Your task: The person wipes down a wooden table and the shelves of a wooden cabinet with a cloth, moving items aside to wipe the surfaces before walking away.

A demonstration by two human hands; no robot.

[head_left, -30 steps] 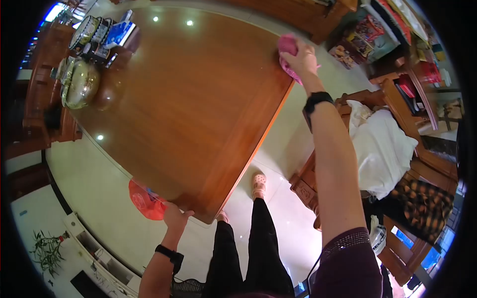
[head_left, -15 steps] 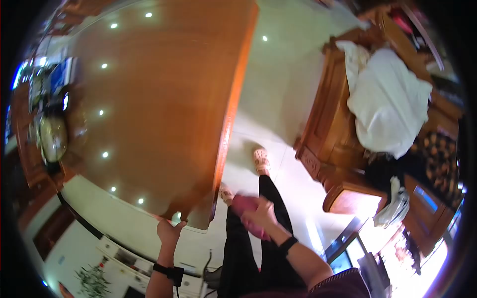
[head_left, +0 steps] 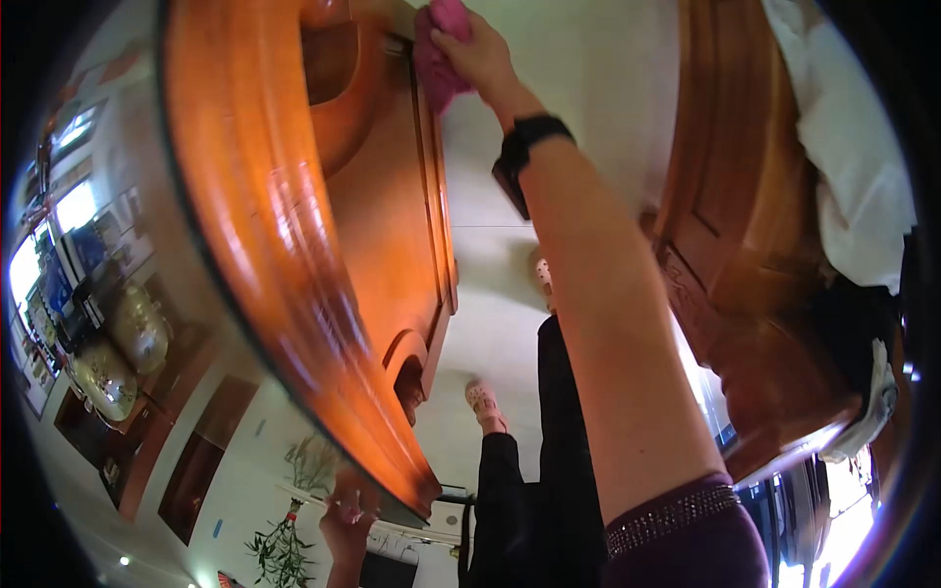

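Observation:
My right hand (head_left: 480, 59) is stretched far forward and closed on a crumpled pink cloth (head_left: 446, 59). It holds the cloth beside the side of the wooden table (head_left: 382, 225), below the thick, rounded table edge. My left hand (head_left: 348, 514) is low in view, by the table's near corner. Its fingers are blurred and partly obscured, so their grip is unclear. The glossy tabletop edge (head_left: 284, 235) curves down from the upper left toward that corner.
A carved wooden seat (head_left: 725, 186) stands on the right with a white cloth (head_left: 863, 167) on it. Pale floor (head_left: 500, 333) runs between seat and table, where my feet in pink clogs (head_left: 480, 400) stand. A leafy plant (head_left: 279, 549) is at lower left.
My right hand has carried the pink cloth from near my legs forward to the table's side. My view has dropped and come closer to the table edge. The left hand stays near the corner.

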